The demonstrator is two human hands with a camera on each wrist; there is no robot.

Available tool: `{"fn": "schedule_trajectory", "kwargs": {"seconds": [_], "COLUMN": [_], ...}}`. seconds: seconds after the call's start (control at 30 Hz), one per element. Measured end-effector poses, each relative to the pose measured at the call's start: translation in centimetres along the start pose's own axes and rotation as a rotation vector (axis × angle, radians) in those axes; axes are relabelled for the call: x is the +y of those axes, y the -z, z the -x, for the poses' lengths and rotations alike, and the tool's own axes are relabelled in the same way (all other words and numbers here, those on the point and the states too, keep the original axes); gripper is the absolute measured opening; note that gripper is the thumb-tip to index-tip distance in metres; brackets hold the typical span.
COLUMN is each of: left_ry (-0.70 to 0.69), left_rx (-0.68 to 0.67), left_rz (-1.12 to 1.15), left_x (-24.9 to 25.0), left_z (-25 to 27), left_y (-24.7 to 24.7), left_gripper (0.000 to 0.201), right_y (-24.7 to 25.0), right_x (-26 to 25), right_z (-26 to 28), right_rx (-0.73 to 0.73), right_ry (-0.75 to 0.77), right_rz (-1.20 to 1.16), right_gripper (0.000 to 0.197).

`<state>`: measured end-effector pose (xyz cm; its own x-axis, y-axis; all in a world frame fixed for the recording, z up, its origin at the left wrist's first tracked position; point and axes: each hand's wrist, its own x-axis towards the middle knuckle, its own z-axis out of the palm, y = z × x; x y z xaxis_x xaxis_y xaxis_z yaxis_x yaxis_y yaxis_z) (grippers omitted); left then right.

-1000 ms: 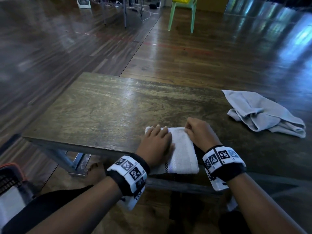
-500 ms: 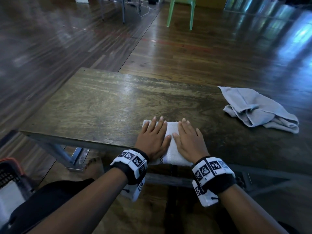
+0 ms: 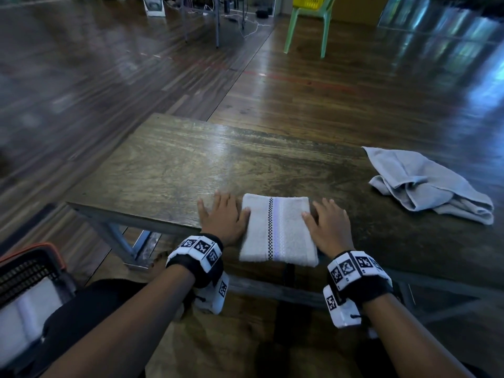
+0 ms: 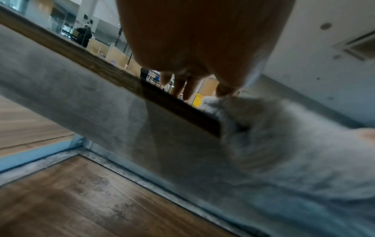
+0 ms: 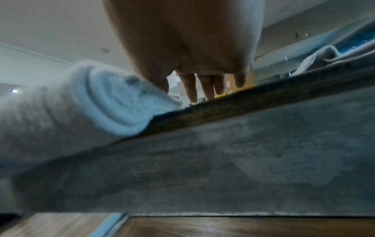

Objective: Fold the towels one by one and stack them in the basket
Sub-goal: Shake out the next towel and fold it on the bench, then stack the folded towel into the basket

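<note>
A folded white towel point(image 3: 278, 230) with a checkered stripe lies at the near edge of the wooden table point(image 3: 174, 170). My left hand point(image 3: 222, 215) lies flat on the table at the towel's left side, thumb touching its edge. My right hand point(image 3: 328, 223) lies flat at the towel's right side, thumb on the cloth. Both hands have straight fingers and hold nothing. The towel's layered folds point(image 5: 113, 102) show up close in the right wrist view, and its fuzzy edge point(image 4: 263, 128) in the left wrist view. A crumpled grey towel point(image 3: 425, 184) lies at the right. The dark basket point(image 3: 30, 271) stands at lower left, with white cloth inside.
The table's near edge sits just under my wrists, with its metal leg point(image 3: 120, 241) below at the left. A green chair point(image 3: 308, 23) with a yellow crate stands on the far floor. The wooden floor point(image 3: 109, 77) surrounds the table.
My hands slid apart off the top of the folded towel to its left and right sides, uncovering its striped face. A second ago the right hand gripped the towel's far corner.
</note>
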<state>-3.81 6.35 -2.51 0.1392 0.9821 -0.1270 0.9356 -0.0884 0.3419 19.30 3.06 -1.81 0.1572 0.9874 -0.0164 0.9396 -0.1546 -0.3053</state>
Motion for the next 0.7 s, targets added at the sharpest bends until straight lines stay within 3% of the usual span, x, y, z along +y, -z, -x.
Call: {"fn": "schedule_trajectory", "kwargs": {"seconds": [0.1, 0.17, 0.37, 0.53, 0.7], "left_ry": [0.036, 0.068, 0.080, 0.016, 0.135], "left_rx": [0.087, 0.015, -0.126, -0.142, -0.172], "left_rz": [0.090, 0.087, 0.146, 0.486, 0.920], "left_x": [0.7, 1.1, 1.6, 2.4, 2.7], "left_z": [1.2, 1.8, 1.9, 3.4, 7.0], "left_y": [1.2, 1.9, 2.1, 2.1, 1.3], "left_gripper": [0.039, 0.028, 0.041, 0.046, 0.024], "right_y": [0.9, 1.4, 2.2, 3.9, 4.0], "right_x": [0.3, 0.2, -0.4, -1.2, -1.1], "right_z": [0.6, 1.0, 1.6, 3.7, 8.7], "right_rx": [-0.012, -0.046, -0.210, -0.325, -0.292], "right_ry": [-0.091, -0.133, -0.239, -0.281, -0.392], "right_rz": [-0.082, -0.146, -0.272, -0.643, -1.021], "right_gripper": [0.046, 0.042, 0.032, 0.025, 0.018]}}
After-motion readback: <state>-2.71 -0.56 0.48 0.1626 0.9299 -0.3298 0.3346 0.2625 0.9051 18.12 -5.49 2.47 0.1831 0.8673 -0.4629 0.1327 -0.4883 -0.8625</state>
